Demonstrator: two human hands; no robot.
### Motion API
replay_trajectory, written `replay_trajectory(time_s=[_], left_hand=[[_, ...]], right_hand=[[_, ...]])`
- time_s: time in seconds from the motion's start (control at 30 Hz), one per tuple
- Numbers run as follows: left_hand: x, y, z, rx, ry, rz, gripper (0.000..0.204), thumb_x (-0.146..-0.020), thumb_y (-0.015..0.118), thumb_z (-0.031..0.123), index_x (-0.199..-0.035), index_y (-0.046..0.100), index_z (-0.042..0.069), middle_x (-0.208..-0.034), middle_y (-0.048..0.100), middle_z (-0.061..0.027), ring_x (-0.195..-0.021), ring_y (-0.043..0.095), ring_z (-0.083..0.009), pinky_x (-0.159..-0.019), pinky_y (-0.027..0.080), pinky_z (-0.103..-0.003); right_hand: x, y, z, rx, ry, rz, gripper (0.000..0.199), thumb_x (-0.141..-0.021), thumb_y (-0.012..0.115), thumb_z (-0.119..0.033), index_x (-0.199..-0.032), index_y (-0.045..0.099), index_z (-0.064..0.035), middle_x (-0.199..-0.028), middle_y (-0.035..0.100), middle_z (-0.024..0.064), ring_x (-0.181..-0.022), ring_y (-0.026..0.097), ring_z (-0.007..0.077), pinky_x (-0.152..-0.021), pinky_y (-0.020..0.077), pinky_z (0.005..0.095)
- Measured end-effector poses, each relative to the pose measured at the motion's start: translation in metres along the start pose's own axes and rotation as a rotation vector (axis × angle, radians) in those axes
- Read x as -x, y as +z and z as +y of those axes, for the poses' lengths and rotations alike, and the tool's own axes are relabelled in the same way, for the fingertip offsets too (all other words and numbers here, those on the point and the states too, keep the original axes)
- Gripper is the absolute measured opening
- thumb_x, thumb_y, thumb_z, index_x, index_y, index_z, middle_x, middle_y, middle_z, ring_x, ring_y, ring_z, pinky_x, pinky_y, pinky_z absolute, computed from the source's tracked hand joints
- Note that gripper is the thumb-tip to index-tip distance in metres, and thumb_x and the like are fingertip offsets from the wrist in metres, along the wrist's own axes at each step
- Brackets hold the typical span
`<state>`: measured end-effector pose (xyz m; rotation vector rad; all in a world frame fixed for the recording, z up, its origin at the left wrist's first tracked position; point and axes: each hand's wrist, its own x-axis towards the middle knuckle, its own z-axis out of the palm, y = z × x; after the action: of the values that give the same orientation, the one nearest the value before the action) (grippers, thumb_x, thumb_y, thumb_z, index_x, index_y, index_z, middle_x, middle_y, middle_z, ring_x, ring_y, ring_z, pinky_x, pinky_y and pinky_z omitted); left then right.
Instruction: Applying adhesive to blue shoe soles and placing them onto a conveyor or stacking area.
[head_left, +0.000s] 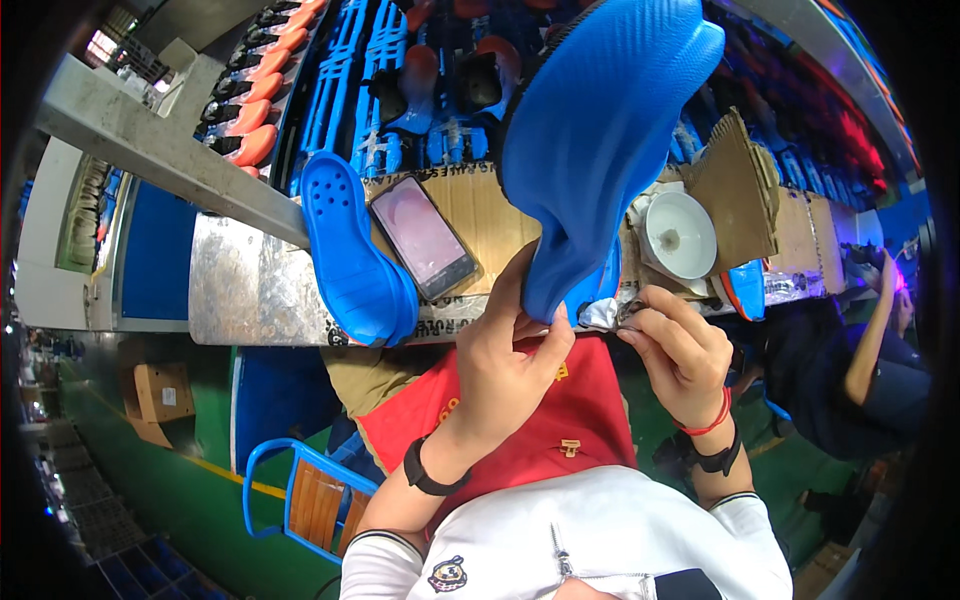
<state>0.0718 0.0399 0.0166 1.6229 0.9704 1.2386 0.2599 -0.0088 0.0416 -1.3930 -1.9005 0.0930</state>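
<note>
My left hand point(505, 370) grips the narrow lower end of a blue shoe sole point(600, 120), which stands tilted upright and looms large in front of me. The thumb and fingers wrap that end. To its right, my right hand point(685, 350) is closed in a pinch beside a small crumpled silvery piece point(600, 314); what lies between its fingertips is too small to make out. Another blue sole piece point(350, 260), with round holes at its far end, lies on the bench at the left. A white bowl point(680, 235) stands just beyond my right hand.
A phone point(425, 237) lies on cardboard covering the bench point(250, 290). Upright cardboard point(735, 190) stands behind the bowl. Shoes fill a rack point(345, 90) beyond, and a metal bar point(170, 150) crosses at left. A blue chair point(310, 495) is below left; another person point(870, 340) works at right.
</note>
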Motion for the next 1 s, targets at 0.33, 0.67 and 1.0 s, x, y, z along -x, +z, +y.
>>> replay_trajectory(time_s=[0.33,0.67,1.0], left_hand=[[0.0011,-0.0005,-0.0014,0.042,-0.035,-0.033,0.060,-0.087,0.066,-0.003,-0.140,0.039,-0.007,-0.110,0.065,-0.0133,-0.095,0.067,-0.0166,-0.082,0.058,-0.030],[0.0016,-0.0006,-0.0001,0.059,-0.063,-0.036,0.060,-0.087,0.067,-0.003,-0.140,0.039,-0.006,-0.110,0.066,-0.0139,-0.096,0.069,-0.0190,-0.083,0.058,-0.031],[0.0030,0.0026,-0.0028,0.071,-0.065,-0.005,0.058,-0.086,0.067,-0.002,-0.139,0.042,-0.005,-0.104,0.068,-0.0132,-0.092,0.070,-0.0183,-0.080,0.058,-0.031]], right_hand=[[0.0001,0.0025,0.0007,-0.012,0.001,0.034,0.019,-0.073,0.078,0.001,-0.088,0.067,-0.0016,-0.096,0.067,0.0154,-0.064,0.067,0.0264,-0.052,0.0519,0.0308],[0.0021,0.0005,0.0037,0.058,0.005,0.071,0.020,-0.073,0.078,0.001,-0.089,0.066,-0.0006,-0.094,0.067,0.0160,-0.059,0.064,0.0260,-0.050,0.0494,0.0302],[0.0053,-0.0025,0.0004,-0.021,0.033,0.087,0.018,-0.073,0.076,0.004,-0.088,0.066,0.0004,-0.094,0.067,0.0161,-0.061,0.064,0.0262,-0.053,0.0501,0.0303]])
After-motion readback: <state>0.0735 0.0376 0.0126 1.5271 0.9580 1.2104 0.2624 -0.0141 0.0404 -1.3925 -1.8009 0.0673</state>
